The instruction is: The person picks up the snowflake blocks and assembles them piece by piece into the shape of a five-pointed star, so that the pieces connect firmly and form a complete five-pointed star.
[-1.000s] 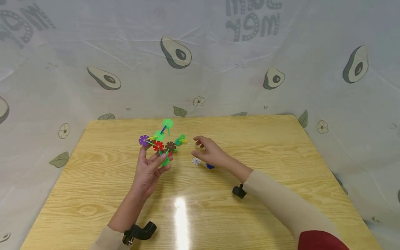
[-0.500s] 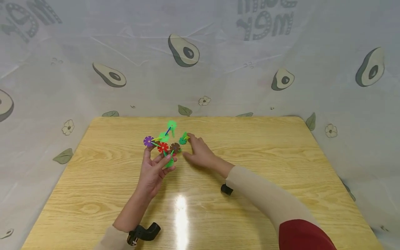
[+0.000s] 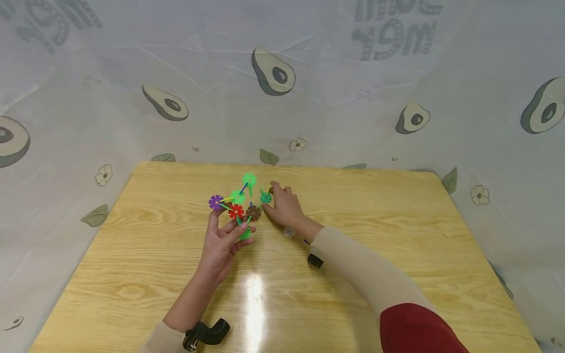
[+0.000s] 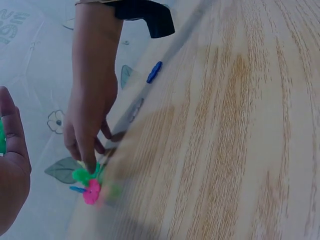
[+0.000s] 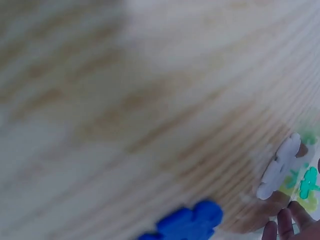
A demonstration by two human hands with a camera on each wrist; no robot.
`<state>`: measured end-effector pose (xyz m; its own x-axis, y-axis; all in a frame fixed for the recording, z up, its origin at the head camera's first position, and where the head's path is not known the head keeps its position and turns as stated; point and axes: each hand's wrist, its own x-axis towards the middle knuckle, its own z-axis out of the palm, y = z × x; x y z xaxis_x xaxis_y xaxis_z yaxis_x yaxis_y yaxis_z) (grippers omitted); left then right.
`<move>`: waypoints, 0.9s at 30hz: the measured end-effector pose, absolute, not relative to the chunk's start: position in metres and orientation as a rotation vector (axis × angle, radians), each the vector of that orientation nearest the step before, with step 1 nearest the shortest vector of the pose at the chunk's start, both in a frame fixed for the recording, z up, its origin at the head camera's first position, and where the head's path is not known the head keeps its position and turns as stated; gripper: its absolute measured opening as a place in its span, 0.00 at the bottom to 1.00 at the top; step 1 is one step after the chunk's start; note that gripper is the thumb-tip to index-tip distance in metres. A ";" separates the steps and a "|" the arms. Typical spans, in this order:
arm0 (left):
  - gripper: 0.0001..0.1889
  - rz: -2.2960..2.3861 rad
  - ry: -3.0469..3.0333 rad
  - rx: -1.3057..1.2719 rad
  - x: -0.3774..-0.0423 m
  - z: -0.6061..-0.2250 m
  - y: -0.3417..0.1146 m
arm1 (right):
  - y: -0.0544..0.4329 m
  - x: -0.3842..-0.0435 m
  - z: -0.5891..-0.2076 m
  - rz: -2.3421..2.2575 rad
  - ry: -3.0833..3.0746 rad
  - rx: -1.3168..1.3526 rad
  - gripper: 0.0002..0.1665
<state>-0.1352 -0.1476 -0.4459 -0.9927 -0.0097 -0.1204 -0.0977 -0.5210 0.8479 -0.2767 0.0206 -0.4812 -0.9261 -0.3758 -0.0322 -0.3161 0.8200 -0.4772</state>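
Snowflake-disc model, many discs already joined, sits raised near the desk's far edge, gripped from below by the left hand. Right hand fingers pinch a green disc at its side. White disc and blue disc lie loose, likely unattached.

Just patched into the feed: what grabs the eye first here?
The bright cluster of plastic flower discs near the middle of the wooden table, gripped from below by the left hand. The right hand pinches a teal disc at the cluster's right edge, while a white disc lies loose on the table beside that wrist.
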 end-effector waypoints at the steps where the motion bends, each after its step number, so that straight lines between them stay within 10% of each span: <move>1: 0.32 2.691 1.507 -0.175 -0.135 -0.446 -0.147 | 0.019 -0.278 -0.482 -0.698 2.884 -0.539 0.45; 27: 0.25 2.645 1.621 -0.293 -0.141 -0.442 -0.135 | 0.041 -0.281 -0.476 -1.040 2.697 -0.562 0.34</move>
